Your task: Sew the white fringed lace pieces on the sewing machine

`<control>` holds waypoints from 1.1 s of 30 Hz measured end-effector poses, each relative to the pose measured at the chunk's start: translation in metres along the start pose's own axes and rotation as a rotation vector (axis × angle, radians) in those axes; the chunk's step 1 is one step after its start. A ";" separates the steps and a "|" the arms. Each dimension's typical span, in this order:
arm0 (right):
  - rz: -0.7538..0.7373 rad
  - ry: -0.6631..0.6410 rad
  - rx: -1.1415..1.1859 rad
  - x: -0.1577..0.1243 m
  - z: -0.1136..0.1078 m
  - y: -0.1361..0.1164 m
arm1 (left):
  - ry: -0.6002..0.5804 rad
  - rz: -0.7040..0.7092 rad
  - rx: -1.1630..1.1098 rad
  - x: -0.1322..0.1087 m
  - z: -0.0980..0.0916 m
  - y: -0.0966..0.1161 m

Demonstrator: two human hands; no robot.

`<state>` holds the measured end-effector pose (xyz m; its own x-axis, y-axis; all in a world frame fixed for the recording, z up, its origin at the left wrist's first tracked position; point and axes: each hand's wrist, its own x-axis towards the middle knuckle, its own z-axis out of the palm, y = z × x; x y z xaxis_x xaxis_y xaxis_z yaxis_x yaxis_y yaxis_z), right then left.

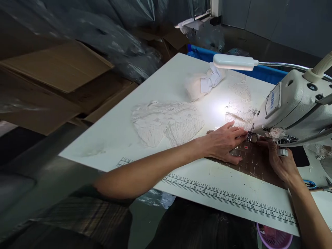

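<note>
My left hand lies flat on the table with fingers stretched out, their tips touching the presser foot of a white sewing machine. My right hand rests under the machine head, fingers curled near the foot, a band of tape on one finger. What lies under the fingers is washed out by the lamp glare; a strip of white lace runs behind the foot.
A pile of white lace pieces lies mid-table, a bundle of pale fabric further back. A white lamp hangs above. Rulers mark the white table's front edge. Cardboard boxes stand left. A pink basket sits below.
</note>
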<state>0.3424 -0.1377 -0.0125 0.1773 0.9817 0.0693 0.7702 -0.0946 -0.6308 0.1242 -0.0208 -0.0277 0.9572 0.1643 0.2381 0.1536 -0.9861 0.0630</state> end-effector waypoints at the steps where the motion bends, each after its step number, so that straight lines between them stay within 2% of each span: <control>1: -0.009 0.001 0.018 -0.001 0.003 0.000 | 0.008 -0.006 0.001 0.000 0.001 0.000; 7: -0.135 0.128 -0.055 -0.014 0.021 0.001 | 0.032 -0.040 -0.042 -0.002 0.007 0.000; 15: -0.224 0.137 -0.194 -0.014 0.027 0.008 | 0.167 -0.129 -0.141 -0.003 0.015 0.002; 18: -0.253 0.141 -0.221 -0.013 0.029 0.006 | 0.098 -0.153 -0.188 0.001 0.012 -0.003; 20: -0.286 0.151 -0.240 -0.013 0.031 0.008 | 0.020 -0.123 -0.210 0.007 0.008 -0.010; 25: -0.385 0.214 -0.311 -0.017 0.036 0.023 | -0.086 -0.080 -0.161 0.020 -0.008 -0.020; 28: -0.438 0.269 -0.354 -0.016 0.042 0.035 | -0.083 -0.097 -0.031 0.010 -0.014 -0.010; 30: -0.468 0.242 -0.357 -0.015 0.046 0.042 | -0.065 -0.126 0.040 -0.007 -0.019 0.000; 33: -0.501 0.203 -0.347 -0.013 0.050 0.050 | -0.014 -0.310 0.074 -0.040 -0.030 0.009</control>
<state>0.3476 -0.1466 -0.0833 -0.1686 0.8731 0.4574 0.9372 0.2857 -0.1999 0.0802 -0.0355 -0.0076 0.8655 0.4571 0.2050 0.4551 -0.8884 0.0599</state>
